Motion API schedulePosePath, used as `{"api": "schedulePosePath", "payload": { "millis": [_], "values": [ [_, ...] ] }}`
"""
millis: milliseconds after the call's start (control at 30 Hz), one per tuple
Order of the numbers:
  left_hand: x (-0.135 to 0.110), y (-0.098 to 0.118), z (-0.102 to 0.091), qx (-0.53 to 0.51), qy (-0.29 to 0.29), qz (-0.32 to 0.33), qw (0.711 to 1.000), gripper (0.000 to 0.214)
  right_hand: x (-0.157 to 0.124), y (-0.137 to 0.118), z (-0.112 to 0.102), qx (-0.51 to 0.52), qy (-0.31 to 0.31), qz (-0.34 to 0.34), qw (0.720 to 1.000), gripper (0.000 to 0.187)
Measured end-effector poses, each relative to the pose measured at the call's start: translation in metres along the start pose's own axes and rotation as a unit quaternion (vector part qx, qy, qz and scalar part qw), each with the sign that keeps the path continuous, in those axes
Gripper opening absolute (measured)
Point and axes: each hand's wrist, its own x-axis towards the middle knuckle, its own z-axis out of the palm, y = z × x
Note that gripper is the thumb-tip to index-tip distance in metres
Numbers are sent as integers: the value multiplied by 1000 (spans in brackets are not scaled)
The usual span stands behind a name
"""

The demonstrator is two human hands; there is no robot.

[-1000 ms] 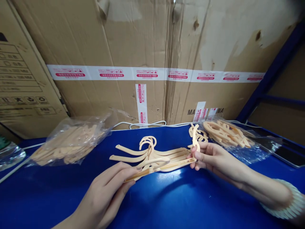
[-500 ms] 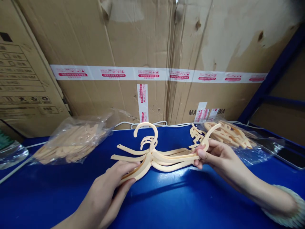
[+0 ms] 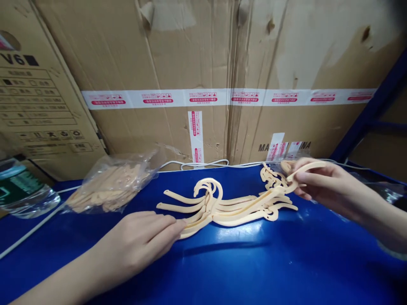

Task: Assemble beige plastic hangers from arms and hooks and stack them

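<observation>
Several beige plastic clothes hangers [image 3: 235, 218] lie overlapped on the blue tabletop [image 3: 222, 267], their hooks bunched together near the middle. My left hand [image 3: 136, 237] is closed around the left arms of the nearest hangers, its fingertips hiding part of them. On the right, my right hand [image 3: 327, 178] pinches a curved beige hanger piece [image 3: 313, 166], raised above the right ends of the stack. Where that piece meets the hanger arms, I cannot tell whether they are joined. Small loose beige pieces [image 3: 270, 176] lie just behind, beside my right hand.
A clear plastic bag of beige hanger parts [image 3: 111, 186] lies at the left. Another bag [image 3: 389, 192] is partly hidden behind my right arm. A water bottle [image 3: 25, 190] stands far left by a white cable [image 3: 34, 231]. Large cardboard boxes [image 3: 159, 55] wall off the back.
My right hand has moved up and right with the hanger piece. The hanger hook that stood upright has lowered among the others. The view has shifted slightly left.
</observation>
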Motion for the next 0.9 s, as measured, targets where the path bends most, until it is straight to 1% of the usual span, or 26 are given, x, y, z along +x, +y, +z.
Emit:
{"api": "schedulePosePath", "payload": {
  "millis": [67,100,167,267,333,400,500,567,667,800,900],
  "values": [
    [-1,0,2,6,-18,26,999,20,0,-1,-3,-66,-62,27,996,21],
    [-1,0,3,5,-22,32,999,22,0,0,-5,-113,-100,41,988,21],
    [0,1,4,1,-25,31,999,22,1,2,-7,-208,-161,56,963,22],
    [4,3,3,-11,-50,30,998,17,0,5,-8,-313,-208,36,926,18],
    [6,3,2,-24,-74,36,996,17,-1,9,-8,-362,-222,6,905,14],
    [6,3,2,-49,-92,32,994,20,-2,13,-8,-396,-229,-23,889,10],
    [4,2,4,-71,-102,24,992,28,-1,23,-8,-422,-218,-39,879,5],
    [3,1,6,-58,-82,26,995,33,1,29,-8,-432,-200,-35,879,3],
    [-2,0,13,-32,-41,5,999,33,6,37,-7,-451,-165,-41,876,2],
    [-9,-4,25,-10,-8,-20,1000,29,10,43,-1,-479,-129,-81,865,7],
    [-11,-7,30,2,6,-45,999,29,12,40,2,-488,-126,-105,857,13]
  ]
}}
